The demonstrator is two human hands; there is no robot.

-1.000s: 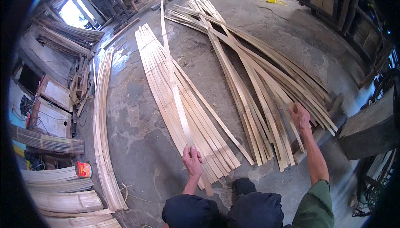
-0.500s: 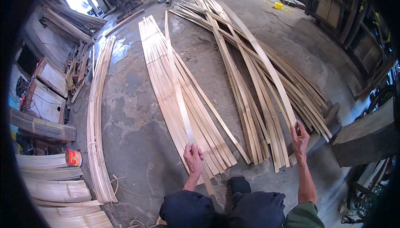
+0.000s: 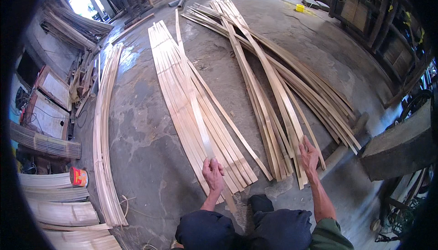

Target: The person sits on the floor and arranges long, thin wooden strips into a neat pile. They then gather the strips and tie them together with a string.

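1. Far left of the middle bundle of strips point(image 3: 191, 99), a small red-orange can point(image 3: 78, 176) stands on the concrete floor point(image 3: 141, 158) beside stacked pale sheets point(image 3: 54, 200), with framed panels point(image 3: 50, 99) leaning further back.
2. Also left of the middle bundle, a narrow curved bundle point(image 3: 104, 126) runs from near the person toward the bright doorway point(image 3: 82, 1), well apart from both hands.
3. The middle bundle lies flat, its long axis running away from the person. One single strip point(image 3: 194, 104) rests on top of it, reaching from the person's end far up the floor.
4. The left hand point(image 3: 213, 175) is closed on the near end of that single strip, fingers wrapped over it. The strip stretches straight ahead from this hand, so the left hand is clearly the nearer one to it.
5. Right of the middle bundle, across a gap of bare floor, lies a crossed pile of strips point(image 3: 273, 90), fanned and overlapping at several angles.
6. The right hand point(image 3: 309, 154) rests on the near ends of that crossed pile, fingers spread flat; whether it grips any strip I cannot tell.
7. Further right of the middle bundle sit a grey block point(image 3: 401, 145) and a dark wooden rack point(image 3: 378, 17). The person's dark-clad knees point(image 3: 246, 227) lie just below both hands.
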